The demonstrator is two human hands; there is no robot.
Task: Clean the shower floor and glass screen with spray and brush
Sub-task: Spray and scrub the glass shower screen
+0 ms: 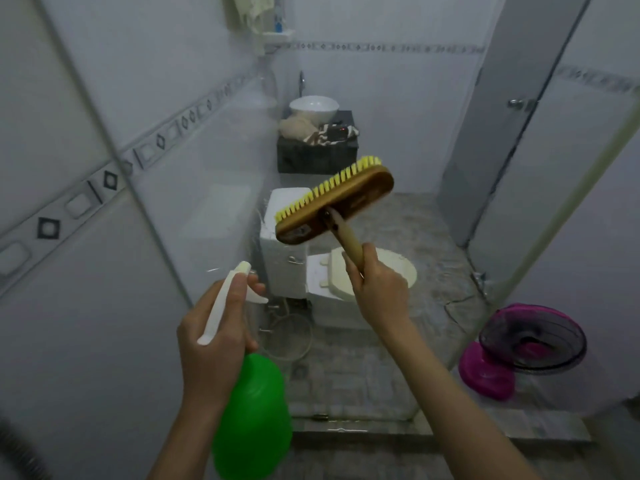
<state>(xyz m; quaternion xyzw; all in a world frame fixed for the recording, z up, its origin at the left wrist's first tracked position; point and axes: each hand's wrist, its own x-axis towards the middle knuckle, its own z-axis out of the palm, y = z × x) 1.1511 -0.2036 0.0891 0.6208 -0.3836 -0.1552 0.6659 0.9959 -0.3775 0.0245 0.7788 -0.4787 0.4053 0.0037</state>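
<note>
Left hand (216, 327) is gripping green spray bottle (252, 417); right hand (375, 289) is gripping brush (334, 200) handle; brush label unreadable.

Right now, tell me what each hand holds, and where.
Left hand: green plastic spray bottle, by its white trigger neck. Right hand: wooden yellow-bristled brush, by its handle.
</note>
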